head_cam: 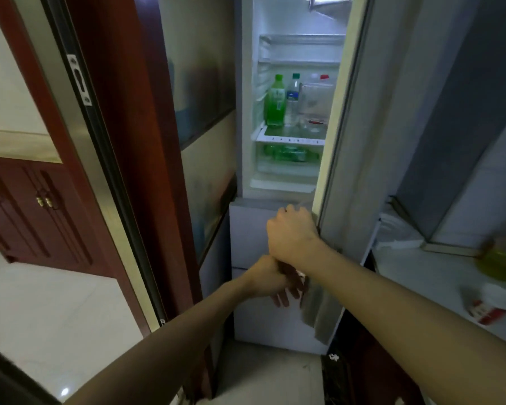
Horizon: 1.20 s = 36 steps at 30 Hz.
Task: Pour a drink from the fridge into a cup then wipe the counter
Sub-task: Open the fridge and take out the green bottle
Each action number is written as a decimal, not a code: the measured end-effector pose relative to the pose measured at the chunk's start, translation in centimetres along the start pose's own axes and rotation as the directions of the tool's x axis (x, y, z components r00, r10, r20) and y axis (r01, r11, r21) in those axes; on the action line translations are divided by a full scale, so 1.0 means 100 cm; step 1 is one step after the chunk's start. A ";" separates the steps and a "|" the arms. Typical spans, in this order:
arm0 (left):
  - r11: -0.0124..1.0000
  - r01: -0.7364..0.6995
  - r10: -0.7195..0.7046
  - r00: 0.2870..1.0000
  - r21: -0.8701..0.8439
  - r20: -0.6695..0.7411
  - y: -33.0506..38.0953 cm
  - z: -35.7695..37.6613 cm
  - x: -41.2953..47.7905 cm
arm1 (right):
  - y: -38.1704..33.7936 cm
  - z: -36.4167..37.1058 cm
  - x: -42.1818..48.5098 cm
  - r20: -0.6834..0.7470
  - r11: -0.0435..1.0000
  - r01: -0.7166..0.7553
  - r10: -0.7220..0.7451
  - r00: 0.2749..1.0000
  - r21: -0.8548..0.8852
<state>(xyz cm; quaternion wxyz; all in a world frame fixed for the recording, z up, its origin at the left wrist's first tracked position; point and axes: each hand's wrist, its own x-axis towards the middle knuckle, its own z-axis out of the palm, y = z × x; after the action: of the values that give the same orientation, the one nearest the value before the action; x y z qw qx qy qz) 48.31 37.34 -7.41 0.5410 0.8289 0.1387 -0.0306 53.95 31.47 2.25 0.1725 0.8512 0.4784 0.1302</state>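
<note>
The fridge (292, 54) stands open and lit. On its shelf are a green drink bottle (275, 103), a clear bottle with a green cap (293, 97) and a clear red-capped container (317, 100). More green bottles lie in the drawer (289, 154) below. My right hand (292, 232) is closed on the lower edge of the fridge door (348, 141). My left hand (272, 282) sits just under my right wrist, fingers pointing down. A grey cloth (319, 314) hangs beside those fingers; whether they hold it is hidden. No cup shows.
A pale counter (438, 276) runs along the right with a red and white pack (488, 308) and a blurred yellow-green object (500, 264). A dark wooden door frame (146, 141) stands close on the left. The fridge's lower drawers (251, 238) are closed.
</note>
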 end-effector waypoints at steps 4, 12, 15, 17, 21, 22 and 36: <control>0.992 -0.038 0.044 0.998 0.122 -0.043 0.009 -0.008 0.014 | 0.026 0.013 -0.005 0.100 0.991 -0.104 0.095 0.990 0.087; 0.911 -0.171 0.211 0.975 0.376 -0.069 0.039 0.004 0.045 | 0.053 0.042 -0.031 0.135 0.915 -0.286 0.257 0.957 0.284; 0.881 -0.238 0.259 0.966 0.409 0.004 0.051 0.018 0.055 | 0.063 0.049 -0.041 0.146 0.905 -0.322 0.292 0.945 0.277; 0.857 -0.273 0.276 0.959 0.438 0.057 0.055 0.027 0.062 | 0.072 0.052 -0.046 0.145 0.900 -0.346 0.318 0.937 0.264; 0.836 -0.323 0.284 0.947 0.443 0.154 0.061 0.042 0.073 | 0.088 0.054 -0.054 0.145 0.891 -0.395 0.370 0.918 0.223; 0.829 -0.337 0.289 0.941 0.447 0.174 0.062 0.045 0.075 | 0.091 0.055 -0.055 0.138 0.891 -0.405 0.383 0.913 0.205; 0.575 -0.473 0.282 0.881 0.668 0.380 0.060 0.023 0.093 | 0.131 0.075 -0.054 0.140 0.844 -0.530 0.516 0.845 0.082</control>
<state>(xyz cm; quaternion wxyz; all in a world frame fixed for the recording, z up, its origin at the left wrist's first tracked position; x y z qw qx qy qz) 59.05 34.81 -4.89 0.1606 0.9761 -0.1314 -0.0640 64.15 19.25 0.59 0.1070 0.9639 0.2243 0.0956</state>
